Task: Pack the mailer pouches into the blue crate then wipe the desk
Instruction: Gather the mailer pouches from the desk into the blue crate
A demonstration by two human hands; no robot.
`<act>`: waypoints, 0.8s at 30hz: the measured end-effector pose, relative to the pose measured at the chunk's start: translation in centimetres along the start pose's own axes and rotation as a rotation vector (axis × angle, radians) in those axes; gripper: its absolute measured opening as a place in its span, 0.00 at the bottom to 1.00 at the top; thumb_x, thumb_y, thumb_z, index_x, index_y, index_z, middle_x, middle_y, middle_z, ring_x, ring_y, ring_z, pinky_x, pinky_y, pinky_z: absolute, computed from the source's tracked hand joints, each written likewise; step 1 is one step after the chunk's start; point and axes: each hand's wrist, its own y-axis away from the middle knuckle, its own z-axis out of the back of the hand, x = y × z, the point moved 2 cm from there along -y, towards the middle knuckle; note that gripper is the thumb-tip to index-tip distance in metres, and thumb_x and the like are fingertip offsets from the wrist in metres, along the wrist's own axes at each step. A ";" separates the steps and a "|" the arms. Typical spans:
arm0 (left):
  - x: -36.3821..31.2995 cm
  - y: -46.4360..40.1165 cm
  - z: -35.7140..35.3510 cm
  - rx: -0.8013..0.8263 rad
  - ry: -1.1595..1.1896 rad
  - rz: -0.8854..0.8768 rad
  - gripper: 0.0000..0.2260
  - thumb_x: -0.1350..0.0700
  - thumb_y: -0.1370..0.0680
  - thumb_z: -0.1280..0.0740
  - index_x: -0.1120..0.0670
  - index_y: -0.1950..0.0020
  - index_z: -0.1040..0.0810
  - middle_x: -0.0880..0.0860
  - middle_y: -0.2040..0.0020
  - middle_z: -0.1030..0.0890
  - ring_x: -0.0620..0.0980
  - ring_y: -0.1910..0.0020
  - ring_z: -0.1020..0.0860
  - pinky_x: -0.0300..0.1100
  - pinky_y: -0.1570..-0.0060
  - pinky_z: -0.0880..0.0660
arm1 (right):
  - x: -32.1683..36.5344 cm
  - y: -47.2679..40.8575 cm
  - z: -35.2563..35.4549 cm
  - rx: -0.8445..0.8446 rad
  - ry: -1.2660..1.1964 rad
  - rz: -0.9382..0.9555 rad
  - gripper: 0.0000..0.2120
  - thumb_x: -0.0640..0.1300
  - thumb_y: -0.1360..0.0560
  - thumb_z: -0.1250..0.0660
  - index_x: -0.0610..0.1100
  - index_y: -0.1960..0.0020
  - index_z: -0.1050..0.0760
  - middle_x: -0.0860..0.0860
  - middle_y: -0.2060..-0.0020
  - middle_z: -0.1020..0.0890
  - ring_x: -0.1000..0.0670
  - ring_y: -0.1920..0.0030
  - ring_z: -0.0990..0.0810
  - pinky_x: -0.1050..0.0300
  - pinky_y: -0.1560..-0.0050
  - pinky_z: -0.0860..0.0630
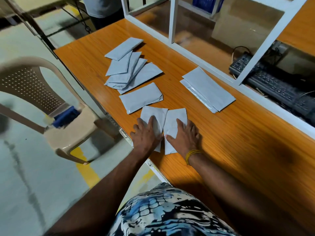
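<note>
We've got both palms flat on the desk (221, 142) near its front edge, fingers straight and spread, nothing gripped: our left hand (146, 133) presses one small pouch (156, 114), our right hand (185, 135) presses the pouch beside it (176, 116). They're plain pale grey-white mailers, slightly crinkled, no print we can read. Further out lies a single pouch (141, 97), then a fanned pile (129, 68), and a stacked pair (208, 89) off to the right by the white frame (265, 41).
</note>
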 end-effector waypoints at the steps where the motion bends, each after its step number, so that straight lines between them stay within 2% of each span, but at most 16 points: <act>1: 0.1 0.1 0.2 -0.031 -0.002 -0.018 0.32 0.36 0.26 0.34 0.43 0.27 0.42 0.61 0.31 0.38 0.64 0.38 0.31 0.58 0.46 0.29 | 0.0 0.2 -0.2 -0.022 0.022 0.003 0.40 0.67 0.28 0.35 0.55 0.22 0.46 0.41 0.24 0.45 0.38 0.25 0.43 0.39 0.30 0.38; 3: 0.4 0.3 0.3 -0.066 -0.010 -0.050 0.29 0.39 0.24 0.36 0.43 0.27 0.41 0.60 0.33 0.37 0.63 0.40 0.30 0.56 0.46 0.28 | -0.1 0.5 -0.2 -0.053 0.044 0.007 0.40 0.67 0.28 0.35 0.54 0.22 0.46 0.42 0.24 0.45 0.39 0.25 0.42 0.41 0.33 0.36; 8: 0.9 0.9 0.2 -0.061 -0.029 -0.144 0.26 0.42 0.23 0.36 0.39 0.27 0.42 0.58 0.25 0.44 0.64 0.39 0.30 0.58 0.44 0.28 | -0.1 0.8 0.1 -0.072 -0.028 0.030 0.36 0.61 0.28 0.30 0.51 0.25 0.39 0.42 0.27 0.40 0.40 0.28 0.40 0.42 0.35 0.30; 11: 1.2 1.2 0.6 -0.046 -0.027 -0.207 0.23 0.41 0.22 0.37 0.39 0.28 0.39 0.56 0.27 0.40 0.63 0.40 0.30 0.57 0.45 0.28 | -0.7 1.8 0.2 -0.107 -0.052 0.047 0.33 0.58 0.30 0.29 0.52 0.28 0.35 0.42 0.30 0.37 0.39 0.30 0.37 0.41 0.33 0.32; 15: 2.1 1.9 1.5 -0.025 0.048 -0.289 0.22 0.44 0.22 0.35 0.43 0.29 0.34 0.56 0.28 0.37 0.63 0.40 0.28 0.55 0.46 0.26 | -2.1 4.7 0.7 -0.215 -0.142 -0.009 0.28 0.56 0.30 0.29 0.53 0.32 0.30 0.44 0.34 0.34 0.40 0.35 0.32 0.40 0.38 0.28; 20: 0.8 4.3 3.5 -0.108 0.350 -0.387 0.20 0.44 0.22 0.36 0.47 0.31 0.29 0.58 0.30 0.32 0.63 0.40 0.26 0.55 0.49 0.23 | -2.6 8.5 3.3 -0.478 -0.254 -0.025 0.23 0.51 0.31 0.28 0.52 0.37 0.26 0.44 0.36 0.30 0.40 0.40 0.26 0.45 0.45 0.24; 24: -2.3 6.6 5.0 -0.134 0.605 -0.480 0.20 0.41 0.24 0.38 0.44 0.33 0.29 0.54 0.33 0.30 0.57 0.43 0.24 0.48 0.54 0.24 | -3.2 12.2 6.8 -0.639 -0.265 -0.011 0.21 0.50 0.30 0.30 0.51 0.38 0.26 0.44 0.36 0.29 0.42 0.38 0.25 0.48 0.46 0.22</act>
